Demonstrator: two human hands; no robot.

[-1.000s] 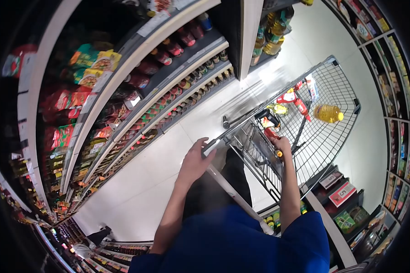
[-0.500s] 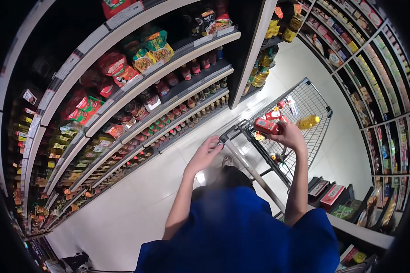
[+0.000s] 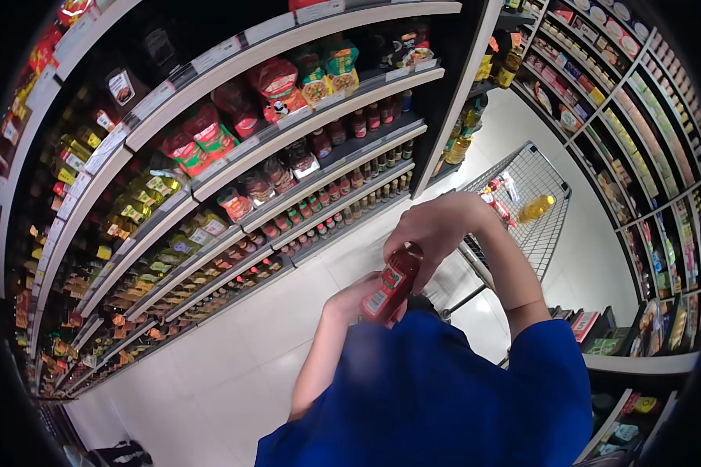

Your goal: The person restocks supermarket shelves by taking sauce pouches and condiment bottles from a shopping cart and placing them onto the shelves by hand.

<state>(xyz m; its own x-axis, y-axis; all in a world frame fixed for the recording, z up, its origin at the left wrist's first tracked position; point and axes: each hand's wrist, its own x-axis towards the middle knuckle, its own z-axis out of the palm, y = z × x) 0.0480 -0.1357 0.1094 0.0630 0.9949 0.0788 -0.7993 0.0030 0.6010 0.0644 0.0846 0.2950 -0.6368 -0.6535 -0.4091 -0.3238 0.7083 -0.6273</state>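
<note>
A red ketchup bottle [image 3: 391, 285] with a printed label is tilted in front of my chest. My right hand [image 3: 435, 226] grips it around the cap end from above. Against its lower end rests my left hand [image 3: 352, 297], closed around the base with fingers partly hidden behind the bottle. Beyond my right arm stands a wire shopping cart [image 3: 549, 233], its handle side partly covered by my hand and arm. Inside the cart lie a yellow oil bottle [image 3: 536, 208] and a few red-labelled packages [image 3: 497, 204].
Tall shelves [image 3: 234, 175] of sauce bottles and pouches run along my left. More curved-looking shelves [image 3: 639, 148] rise at the right, with a low display of boxes [image 3: 588, 325] by my right elbow. Pale tiled floor [image 3: 234, 373] lies beneath. Dark shoes [image 3: 121, 453] show at the bottom left.
My right hand has brought the ketchup bottle from over the cart to my chest. My left hand has left the cart handle's side and now holds the bottle's base. The view has turned left.
</note>
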